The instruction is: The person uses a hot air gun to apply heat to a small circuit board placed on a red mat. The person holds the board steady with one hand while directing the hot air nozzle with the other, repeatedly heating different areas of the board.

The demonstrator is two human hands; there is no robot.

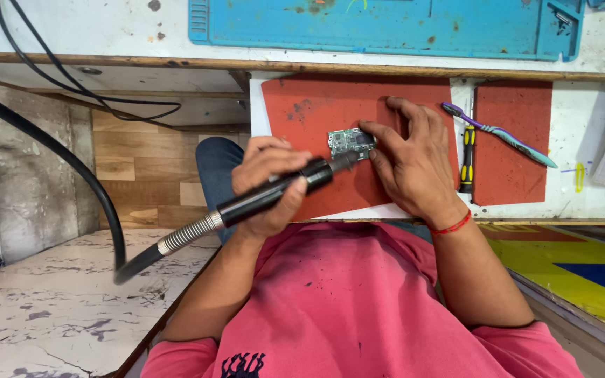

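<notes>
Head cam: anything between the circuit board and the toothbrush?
Yes. The right hand pinning the circuit board, then a black-and-yellow screwdriver, lie before the toothbrush, in the head view.

circuit board (351, 142) on mat (302, 112), screwdriver (467, 159) right, toothbrush (498, 135) beyond

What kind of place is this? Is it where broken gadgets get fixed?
Probably yes, a small electronics repair bench. The right hand steadies a little green circuit board on a red work mat, and the left hand holds a black hot-air tool to it.
</notes>
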